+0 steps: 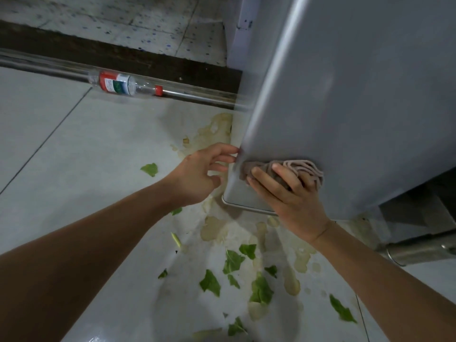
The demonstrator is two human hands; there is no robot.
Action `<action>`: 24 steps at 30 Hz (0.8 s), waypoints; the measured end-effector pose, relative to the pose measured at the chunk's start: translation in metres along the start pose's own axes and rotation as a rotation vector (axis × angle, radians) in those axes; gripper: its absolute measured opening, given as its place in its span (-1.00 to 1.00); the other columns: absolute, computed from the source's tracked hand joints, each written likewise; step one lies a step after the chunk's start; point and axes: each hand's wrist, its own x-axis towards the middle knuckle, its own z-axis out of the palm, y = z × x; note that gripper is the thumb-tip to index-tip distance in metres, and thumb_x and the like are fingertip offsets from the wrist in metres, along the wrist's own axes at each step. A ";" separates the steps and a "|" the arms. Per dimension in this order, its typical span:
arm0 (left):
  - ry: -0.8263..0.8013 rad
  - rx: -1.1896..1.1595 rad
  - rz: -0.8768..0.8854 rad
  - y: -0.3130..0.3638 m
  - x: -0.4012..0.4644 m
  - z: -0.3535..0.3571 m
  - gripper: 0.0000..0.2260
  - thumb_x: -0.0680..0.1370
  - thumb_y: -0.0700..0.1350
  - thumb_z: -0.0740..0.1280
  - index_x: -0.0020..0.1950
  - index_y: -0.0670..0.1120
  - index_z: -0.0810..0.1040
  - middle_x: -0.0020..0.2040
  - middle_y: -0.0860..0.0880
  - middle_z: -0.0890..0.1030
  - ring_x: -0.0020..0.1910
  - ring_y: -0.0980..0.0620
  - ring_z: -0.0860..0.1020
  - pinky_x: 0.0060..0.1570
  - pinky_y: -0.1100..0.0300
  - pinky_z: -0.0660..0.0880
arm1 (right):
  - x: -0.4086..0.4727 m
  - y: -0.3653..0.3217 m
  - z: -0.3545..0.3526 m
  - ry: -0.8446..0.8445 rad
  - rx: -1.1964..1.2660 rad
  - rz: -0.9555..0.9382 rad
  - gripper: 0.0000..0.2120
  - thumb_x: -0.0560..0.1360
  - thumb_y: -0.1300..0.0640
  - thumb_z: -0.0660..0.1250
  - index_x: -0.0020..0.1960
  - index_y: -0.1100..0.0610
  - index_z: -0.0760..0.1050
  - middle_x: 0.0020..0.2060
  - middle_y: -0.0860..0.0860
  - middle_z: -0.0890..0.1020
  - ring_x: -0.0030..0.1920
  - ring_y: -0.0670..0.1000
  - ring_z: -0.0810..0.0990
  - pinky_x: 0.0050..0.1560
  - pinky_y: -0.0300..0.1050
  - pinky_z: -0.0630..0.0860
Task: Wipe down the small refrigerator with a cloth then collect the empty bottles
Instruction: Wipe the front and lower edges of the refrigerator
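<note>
Cut off at the top and right edges: the grey refrigerator (357, 95), only its smooth, slightly glossy door face and rounded lower corner in view; hidden behind it, the far end of the metal rail (197, 95) along the dark threshold; hard to make out, the dim recess under the refrigerator at right, with a dull steel pipe (419, 250) poking out; blurred slightly by motion, the door's left edge.

Pressed against the door near its bottom corner: a bunched cloth (303, 169), pinkish-brown, soft and ribbed in folds; held there by the right hand (291, 201), fingers spread and bent over the wad, palm side concealed, so hard to say how much of the cloth is under it.

Just left of the door's edge: the left hand (199, 174), fingers loosely extended and parted, fingertips touching or nearly touching the corner, contact not certain; holding nothing.

Lying on its side against the rail, well apart from both hands: an empty bottle (123, 83) of clear plastic, cylindrical, red-and-white label, red cap pointing right.

Scattered across the pale, glossy tile floor (61, 144): torn green leaf scraps (209, 282), flat and ragged; around them, yellowish dried stains (217, 129), blotchy, thickest by the refrigerator's base.
</note>
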 end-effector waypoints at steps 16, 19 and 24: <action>0.181 0.144 -0.118 -0.028 -0.022 -0.010 -0.57 0.48 -0.32 0.30 0.27 0.04 0.39 0.12 0.06 0.54 0.07 0.07 0.54 0.08 0.17 0.51 | 0.042 -0.011 0.004 0.010 -0.085 -0.078 -0.62 0.48 0.16 0.20 0.27 0.03 0.53 0.30 -0.17 0.50 0.24 0.02 0.35 0.10 -0.02 0.24; 0.180 0.164 -0.136 -0.031 -0.024 -0.011 -0.57 0.48 -0.34 0.29 0.27 0.03 0.39 0.12 0.06 0.54 0.06 0.07 0.54 0.07 0.17 0.51 | 0.017 -0.046 0.019 -0.256 -0.007 -0.124 -0.50 0.38 0.09 0.33 0.32 0.04 0.50 0.28 -0.07 0.54 0.29 0.03 0.46 0.17 -0.07 0.23; 0.161 0.192 -0.109 -0.030 -0.024 -0.010 -0.57 0.47 -0.32 0.30 0.27 0.02 0.39 0.12 0.05 0.54 0.07 0.06 0.54 0.08 0.13 0.52 | 0.009 -0.068 0.021 -0.457 -0.022 -0.328 -0.50 0.45 0.02 0.31 0.38 0.06 0.44 0.39 -0.08 0.42 0.35 -0.03 0.41 0.30 -0.03 0.27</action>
